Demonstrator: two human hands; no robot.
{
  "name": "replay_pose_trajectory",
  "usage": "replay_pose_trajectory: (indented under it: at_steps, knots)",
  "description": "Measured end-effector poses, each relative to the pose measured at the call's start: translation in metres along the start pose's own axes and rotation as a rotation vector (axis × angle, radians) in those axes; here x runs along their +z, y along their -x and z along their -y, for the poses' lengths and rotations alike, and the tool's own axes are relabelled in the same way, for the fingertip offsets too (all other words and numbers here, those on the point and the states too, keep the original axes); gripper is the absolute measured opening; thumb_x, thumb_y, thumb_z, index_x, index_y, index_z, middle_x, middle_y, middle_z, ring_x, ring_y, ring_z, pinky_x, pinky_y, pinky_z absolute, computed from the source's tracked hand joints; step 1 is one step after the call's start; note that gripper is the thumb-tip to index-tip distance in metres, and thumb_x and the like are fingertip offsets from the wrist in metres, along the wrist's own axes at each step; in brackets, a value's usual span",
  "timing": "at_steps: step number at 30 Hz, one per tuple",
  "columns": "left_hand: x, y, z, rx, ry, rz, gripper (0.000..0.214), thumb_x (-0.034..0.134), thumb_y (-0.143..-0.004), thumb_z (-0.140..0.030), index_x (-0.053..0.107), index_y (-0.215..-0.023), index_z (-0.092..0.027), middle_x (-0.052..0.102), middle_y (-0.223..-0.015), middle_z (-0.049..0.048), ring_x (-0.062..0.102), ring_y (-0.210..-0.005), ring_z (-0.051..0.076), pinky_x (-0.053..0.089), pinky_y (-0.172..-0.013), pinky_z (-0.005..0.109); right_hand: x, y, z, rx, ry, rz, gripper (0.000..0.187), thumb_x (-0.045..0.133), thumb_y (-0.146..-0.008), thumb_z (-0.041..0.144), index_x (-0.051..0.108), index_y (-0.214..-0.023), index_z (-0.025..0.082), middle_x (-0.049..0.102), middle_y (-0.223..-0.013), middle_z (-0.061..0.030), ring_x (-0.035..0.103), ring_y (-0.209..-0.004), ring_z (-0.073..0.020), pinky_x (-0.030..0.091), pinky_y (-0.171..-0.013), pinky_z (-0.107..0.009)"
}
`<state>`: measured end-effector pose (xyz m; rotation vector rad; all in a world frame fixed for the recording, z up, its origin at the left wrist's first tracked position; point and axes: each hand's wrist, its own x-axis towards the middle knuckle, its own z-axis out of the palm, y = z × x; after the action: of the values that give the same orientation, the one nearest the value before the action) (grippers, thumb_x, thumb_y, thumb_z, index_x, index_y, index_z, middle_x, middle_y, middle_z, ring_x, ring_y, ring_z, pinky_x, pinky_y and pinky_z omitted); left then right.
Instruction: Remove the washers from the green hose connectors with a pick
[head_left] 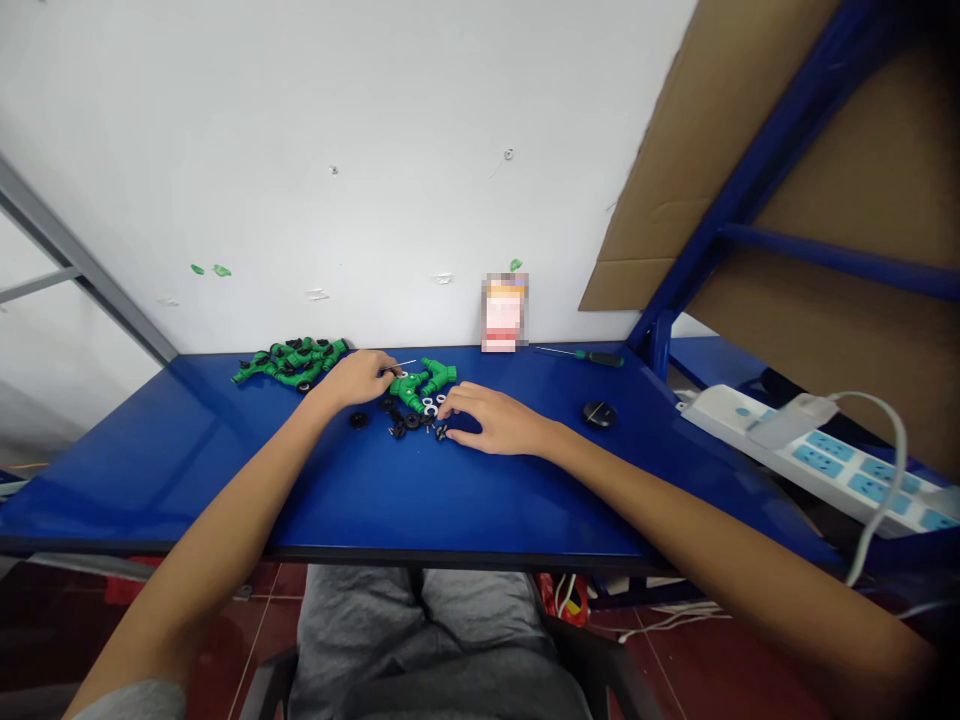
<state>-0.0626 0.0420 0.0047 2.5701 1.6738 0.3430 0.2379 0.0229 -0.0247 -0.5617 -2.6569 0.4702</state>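
My left hand point(366, 377) is closed on a thin metal rod point(405, 363), which points right from the fingers; any handle is hidden in the hand. Just beside it lie green Y-shaped plastic fittings point(407, 390). My right hand point(491, 418) rests on the table with thumb and fingers apart, close to a small black part point(441, 433). White rings point(430, 407) lie by its fingertips. Between the hands are several black round parts point(412, 421) and a few tiny screws. Another black ring point(358, 420) lies below the left wrist.
A pile of green fittings point(300, 358) with black parts sits at the back left of the blue table point(360, 500). Back right are a screwdriver point(600, 358) and a black round object point(600, 414). A blurred-out box point(505, 313) leans on the wall. Farther right is a power strip point(817, 450).
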Motion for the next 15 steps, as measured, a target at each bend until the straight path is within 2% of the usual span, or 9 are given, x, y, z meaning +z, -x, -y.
replay_pose_trajectory:
  at_steps: [5, 11, 15]
  knots:
    - [0.0, -0.0004, 0.0032, -0.093, -0.063, 0.001, 0.037, 0.051, -0.089, -0.021, 0.085, -0.106, -0.021, 0.083, -0.112, 0.0085, 0.076, -0.097, 0.026, 0.058, -0.088, 0.033, -0.0011, 0.0, 0.0013, 0.009, -0.007, 0.004, 0.017, 0.068, -0.1, 0.03, 0.067, -0.114, 0.022, 0.071, -0.116, -0.0079, 0.065, -0.11, -0.0269, 0.054, -0.095, -0.044]
    - [0.0001, -0.0001, 0.0039, -0.088, -0.067, -0.003, 0.037, 0.05, -0.09, -0.02, 0.084, -0.104, -0.021, 0.083, -0.109, 0.009, 0.075, -0.096, 0.027, 0.058, -0.086, 0.034, -0.0021, -0.0003, 0.0027, 0.009, -0.017, -0.002, 0.016, 0.068, -0.099, 0.032, 0.068, -0.113, 0.023, 0.071, -0.114, -0.0079, 0.065, -0.108, -0.0268, 0.054, -0.094, -0.044]
    - [-0.0002, -0.0002, 0.001, -0.072, -0.046, -0.037, 0.038, 0.05, -0.089, -0.02, 0.084, -0.104, -0.02, 0.082, -0.113, 0.0091, 0.075, -0.101, 0.026, 0.058, -0.091, 0.034, -0.0024, -0.0006, 0.0033, 0.01, -0.011, -0.001, 0.017, 0.068, -0.1, 0.032, 0.068, -0.113, 0.022, 0.071, -0.114, -0.0079, 0.065, -0.109, -0.0266, 0.054, -0.094, -0.043]
